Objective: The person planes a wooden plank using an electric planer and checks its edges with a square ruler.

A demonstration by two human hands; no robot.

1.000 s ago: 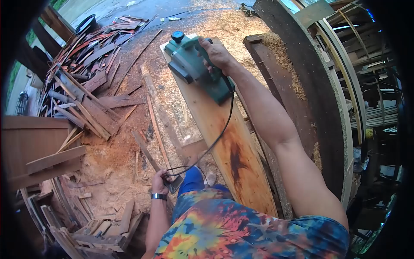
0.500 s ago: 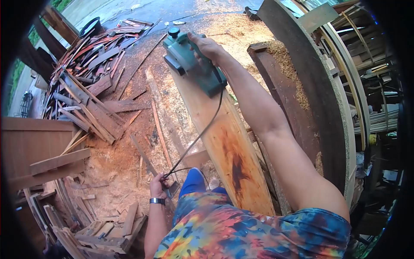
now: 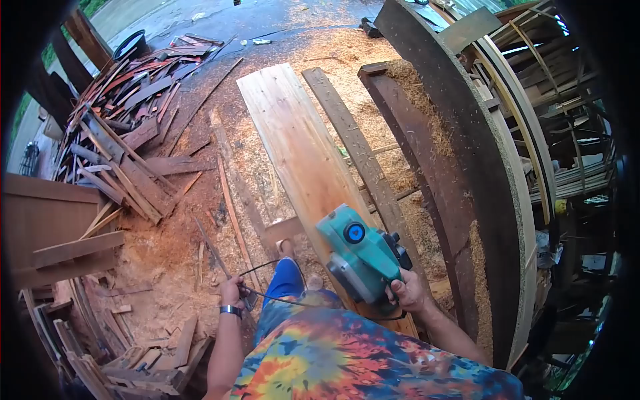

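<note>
A green electric planer [image 3: 360, 250] rests on the near part of a long pale board [image 3: 293, 143], by my body. My right hand [image 3: 408, 291] is wrapped round its rear handle. Much of the board's near end is hidden under the planer and my shirt. Out to the left, my left hand [image 3: 232, 291] is closed on the black power cord [image 3: 277, 299], which runs across my front to the planer. A wooden piece beneath that hand is partly covered, and whether the hand touches it I cannot tell.
A narrow brown plank [image 3: 353, 133] lies right of the board, then a dark beam [image 3: 427, 147] strewn with shavings. A tall curved slab [image 3: 487, 147] stands beyond. Scrap wood [image 3: 143, 93] is heaped at far left, with offcuts [image 3: 160, 357] near left. Sawdust covers the ground.
My right hand has drawn the planer from the board's far end back towards my body, uncovering the far end. The cord now hangs lower across my front. My left hand keeps its hold.
</note>
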